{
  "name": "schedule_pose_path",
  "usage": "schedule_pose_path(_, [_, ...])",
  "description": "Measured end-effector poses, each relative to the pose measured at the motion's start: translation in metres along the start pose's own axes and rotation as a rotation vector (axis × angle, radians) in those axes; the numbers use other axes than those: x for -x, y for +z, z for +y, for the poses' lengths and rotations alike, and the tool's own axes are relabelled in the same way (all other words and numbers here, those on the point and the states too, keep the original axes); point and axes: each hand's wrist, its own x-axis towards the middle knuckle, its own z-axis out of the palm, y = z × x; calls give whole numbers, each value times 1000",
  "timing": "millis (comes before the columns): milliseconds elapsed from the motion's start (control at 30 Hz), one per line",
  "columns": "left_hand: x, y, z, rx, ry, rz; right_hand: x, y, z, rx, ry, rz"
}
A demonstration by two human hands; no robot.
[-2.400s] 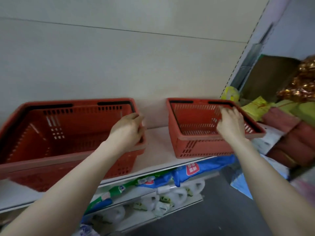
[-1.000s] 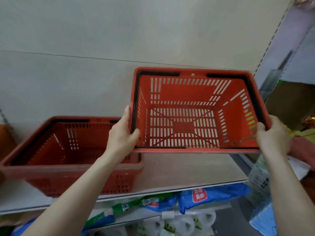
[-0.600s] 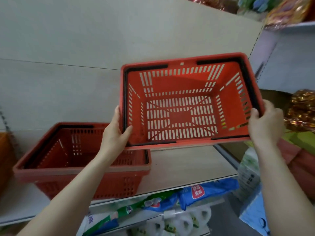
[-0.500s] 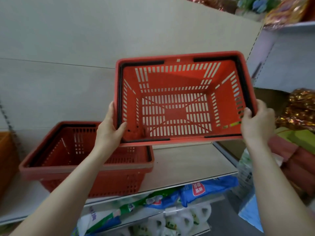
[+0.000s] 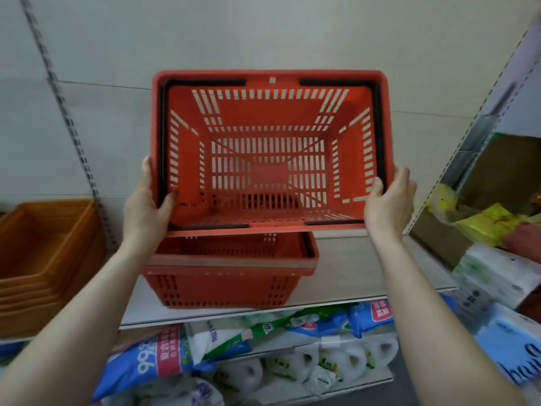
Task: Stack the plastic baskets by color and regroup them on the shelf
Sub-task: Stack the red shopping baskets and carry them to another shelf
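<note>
Head view: the red basket (image 5: 263, 118) was held in the air in front of the pale back panel (image 5: 263, 33), tilted so that its open mouth faced the camera, slotted floor and walls visible, black handles folded along the rim; the left hand (image 5: 146, 212) gripped the left rim near its lower corner, thumb hooked over the edge into the basket and fingers behind the outer wall; the right hand (image 5: 386, 203) gripped the right rim at matching height in the same manner, thumb over the edge. A second red basket (image 5: 222, 285) stood upright on the shelf (image 5: 351, 268), directly below the held one, its rear portion hidden behind the held basket's lower rim; contact between the two could not be determined. At the left end of the shelf stood a nested stack of orange baskets (image 5: 44, 259), close beside the second red basket but apart from it. Below the shelf lay blue, green and white packaged goods (image 5: 292, 326) and, lower down, wrapped paper rolls (image 5: 322, 361); the adjoining bay to the right held yellow packets (image 5: 483, 224) and soft white packs (image 5: 497, 273).
</note>
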Motion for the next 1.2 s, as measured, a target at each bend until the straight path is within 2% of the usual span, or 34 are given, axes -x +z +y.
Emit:
schedule_pose_path(233, [-1, -21, -27, -32, -77, -10, 28, 28, -11, -27, -3, -62])
schedule_pose_path(433, [-16, -37, -28, -68, -114, -23, 17, 25, -22, 22, -18, -137])
schedule_pose_path(633, [-45, -62, -26, 77, -120, -111, -1, 25, -36, 36, -29, -226])
schedule_pose_path(800, [-53, -72, -50, 89, -284, -140, 0, 36, -45, 48, -27, -378])
schedule_pose_path(867, [-51, -71, -58, 82, -354, -174, 3, 44, -43, 99, -3, -446])
schedule_pose_path(967, [-46, -66, -64, 32, -371, -239, 10, 59, -28, 185, 36, -533])
schedule_pose_path(1200, [-26, -46, -88, -63, -435, -344, 29, 100, 1, 343, 88, -635])
